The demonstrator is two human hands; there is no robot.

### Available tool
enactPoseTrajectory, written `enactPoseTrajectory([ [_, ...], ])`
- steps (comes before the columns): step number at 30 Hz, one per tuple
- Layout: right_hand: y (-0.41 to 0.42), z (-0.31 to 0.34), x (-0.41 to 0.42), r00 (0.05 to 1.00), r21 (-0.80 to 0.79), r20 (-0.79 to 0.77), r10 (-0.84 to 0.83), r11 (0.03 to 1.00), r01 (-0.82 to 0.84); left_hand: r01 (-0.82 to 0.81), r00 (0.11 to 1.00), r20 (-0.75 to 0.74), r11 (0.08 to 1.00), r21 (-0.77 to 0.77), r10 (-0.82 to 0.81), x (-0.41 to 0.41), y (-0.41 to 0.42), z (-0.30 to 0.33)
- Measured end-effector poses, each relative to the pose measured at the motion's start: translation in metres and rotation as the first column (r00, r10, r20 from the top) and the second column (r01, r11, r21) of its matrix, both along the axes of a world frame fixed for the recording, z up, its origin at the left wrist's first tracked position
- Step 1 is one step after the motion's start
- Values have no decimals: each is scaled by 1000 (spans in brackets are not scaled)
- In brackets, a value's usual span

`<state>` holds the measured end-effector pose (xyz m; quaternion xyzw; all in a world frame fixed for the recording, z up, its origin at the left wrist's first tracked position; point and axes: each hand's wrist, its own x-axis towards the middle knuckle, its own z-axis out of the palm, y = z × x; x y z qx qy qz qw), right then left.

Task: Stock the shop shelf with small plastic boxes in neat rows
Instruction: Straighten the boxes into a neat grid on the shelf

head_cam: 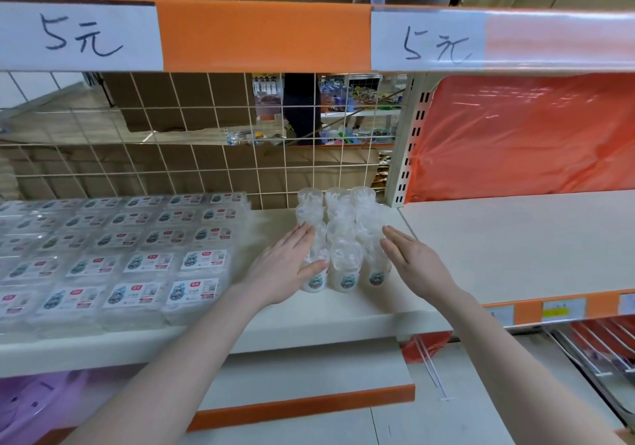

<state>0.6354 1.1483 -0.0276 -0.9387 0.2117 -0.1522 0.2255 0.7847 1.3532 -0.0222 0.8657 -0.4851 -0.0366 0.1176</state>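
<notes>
Flanking clear boxes (343, 238) on the cream shelf (343, 310), both hands (285, 269) lie flat.

Clear plastic boxes (202, 259) carry white-and-red labels, the shelf (343, 307) is cream, and its edge strip (261, 35) is orange.

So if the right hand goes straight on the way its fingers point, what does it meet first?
Most likely the clear plastic cups: the right hand lies flat at their right side, fingers pointing up-left along the block. Beyond stands the wire grid; depth is unclear.
</notes>
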Motion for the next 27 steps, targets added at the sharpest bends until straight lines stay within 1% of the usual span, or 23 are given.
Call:
enactPoseTrajectory([
  [6, -8, 10, 4, 1000, -14, 17, -6, 1000, 6, 8, 1000, -14, 999, -40, -9, 9, 1, 7],
  [10, -17, 25, 18, 998, -39, -67, 20, 999, -22, -25, 1000, -16, 999, -28, 24, 27, -4, 15],
  [13, -22, 30, 29, 990, -24, -133, 53, 998, -57, -50, 996, -72, 998, 26, 52, 41, -10, 18],
  [16, -24, 31, 38, 983, 17, -173, 57, 998, -55, -52, 990, -127, 997, 65, 60, 50, -15, 17],
  [21, -20, 28, 45, 991, 54, -124, 46, 998, -40, -22, 974, -224, 999, 31, 29, 57, -19, 6],
  [27, -24, 26, 45, 996, 46, -71, 45, 998, -42, -35, 971, -237, 998, -47, 23, 64, -21, 3],
])
